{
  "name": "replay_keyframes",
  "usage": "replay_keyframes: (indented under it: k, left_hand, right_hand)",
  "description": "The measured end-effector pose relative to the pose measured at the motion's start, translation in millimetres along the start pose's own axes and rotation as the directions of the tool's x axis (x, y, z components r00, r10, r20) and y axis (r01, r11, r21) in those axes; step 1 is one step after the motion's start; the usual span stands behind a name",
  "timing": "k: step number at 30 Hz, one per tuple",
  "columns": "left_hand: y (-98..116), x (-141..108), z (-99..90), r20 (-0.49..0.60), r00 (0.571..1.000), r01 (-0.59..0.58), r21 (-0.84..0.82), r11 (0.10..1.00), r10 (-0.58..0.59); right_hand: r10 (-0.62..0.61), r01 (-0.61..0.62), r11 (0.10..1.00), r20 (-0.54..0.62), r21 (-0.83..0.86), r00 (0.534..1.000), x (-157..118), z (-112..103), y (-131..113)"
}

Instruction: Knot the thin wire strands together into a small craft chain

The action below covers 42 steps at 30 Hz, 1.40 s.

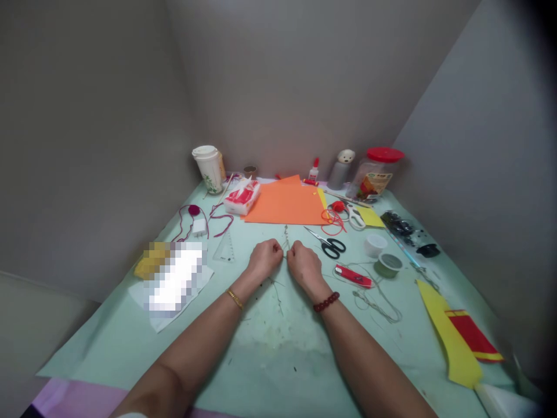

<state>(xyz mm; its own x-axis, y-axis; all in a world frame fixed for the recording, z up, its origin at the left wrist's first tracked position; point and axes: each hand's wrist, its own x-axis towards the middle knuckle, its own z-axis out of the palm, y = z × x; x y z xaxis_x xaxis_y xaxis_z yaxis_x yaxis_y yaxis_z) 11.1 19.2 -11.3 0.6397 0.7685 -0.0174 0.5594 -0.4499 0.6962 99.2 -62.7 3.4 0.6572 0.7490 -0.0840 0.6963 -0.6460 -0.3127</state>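
Two hands pinch a thin cord

The fingers of the left hand (264,259) are squeezed together on a thin cord (286,233). The fingers of the right hand (304,264) are squeezed on it too, and a little gap sits between the two hands. The cord is left of the black scissors (331,253), and its knotty part points away from the person. The fingers hide some of it. The person wears a gold bracelet (235,299) and a dark red bead bracelet (326,302), both nearer than the black scissors. A red cutter (354,276) lies just on the near side of the black scissors, a bit right. Right of them is a small white tub (374,245). A clear triangle ruler (225,249) is well to their left. Behind them are orange paper (287,203) and, farther back on the right, a jar with a red lid (374,177).
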Motion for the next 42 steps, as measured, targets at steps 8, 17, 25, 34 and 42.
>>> replay_keyframes:
  k: [8,17,25,34,42]
  left_hand:
    - [10.2,3.6,-3.2,0.04,0.999,-0.018,0.18,0.984,0.011]
    - [-13.4,21.6,-7.7,0.342,0.939,0.152,-0.338,0.929,-0.029]
    - [-16.4,22.5,-8.4,0.427,0.904,0.23,-0.439,0.869,-0.023]
    - [-17.6,19.6,-4.4,0.347,0.937,0.205,-0.472,0.858,-0.033]
    - [-17.3,21.1,-5.2,0.338,0.941,0.199,-0.486,0.851,-0.026]
  right_hand:
    - [-0.022,0.022,1.0,0.013,-0.006,1.0,0.9,-0.3,0.6]
    - [0.013,-0.015,0.998,0.028,0.065,1.0,5.0,-1.4,4.9]
    - [-0.127,0.212,0.946,-0.322,0.246,0.938,-6.3,-12.6,1.7]
    - [-0.029,-0.104,0.659,0.163,0.745,0.986,1.7,0.9,-11.8]
    - [-0.021,-0.131,0.667,0.194,0.733,0.981,5.7,0.1,-7.5]
